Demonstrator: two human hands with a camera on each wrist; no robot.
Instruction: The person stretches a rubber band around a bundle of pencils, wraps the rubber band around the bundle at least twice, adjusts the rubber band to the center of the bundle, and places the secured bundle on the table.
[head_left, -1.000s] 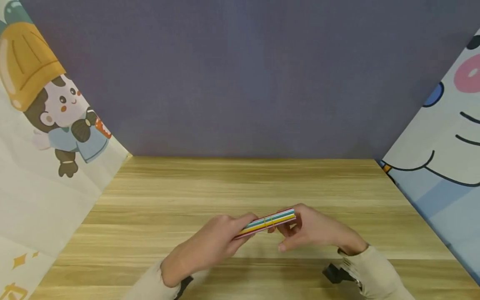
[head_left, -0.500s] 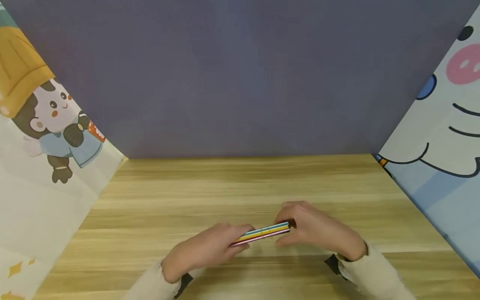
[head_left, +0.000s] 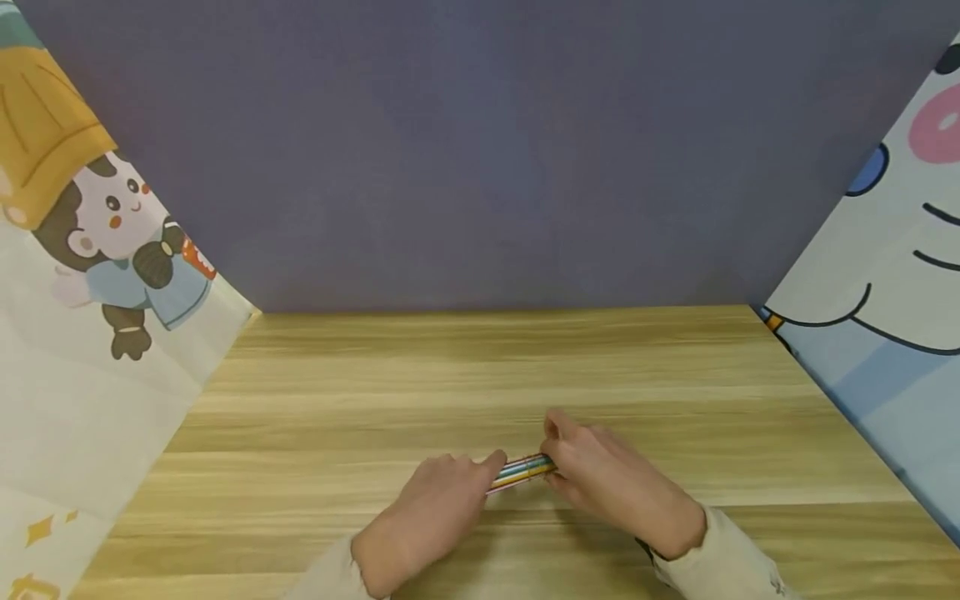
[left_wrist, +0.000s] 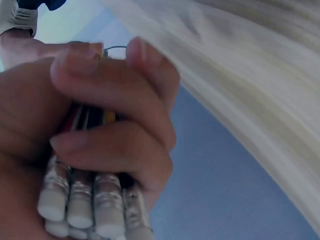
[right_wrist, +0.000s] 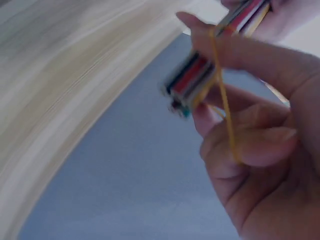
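A bundle of striped, coloured pencils (head_left: pixel 522 472) is held a little above the table, slanting slightly up to the right in the head view. My left hand (head_left: pixel 442 508) grips its left end with fingers curled round it. Below those fingers, white eraser tips (left_wrist: pixel 109 220) in metal collars poke out in the left wrist view. At the bundle's other end, my right hand (head_left: pixel 615 487) pinches a yellow rubber band (right_wrist: pixel 227 110), stretched away from the pencils in the right wrist view. The plain pencil ends (right_wrist: pixel 187 82) show past its fingers there, somewhat blurred.
A wood-grain table (head_left: pixel 375 375) lies under both hands. Behind it rises a dark grey-blue panel (head_left: pixel 480 167). Cartoon-printed sheets flank it, a child in a yellow hat (head_left: pixel 112 217) at left and a pig-like figure (head_left: pixel 900 283) at right.
My right hand has moved left onto the bundle's right end, now covering it, and pulls at the band. The left hand still grips the pencils and has shifted slightly right.
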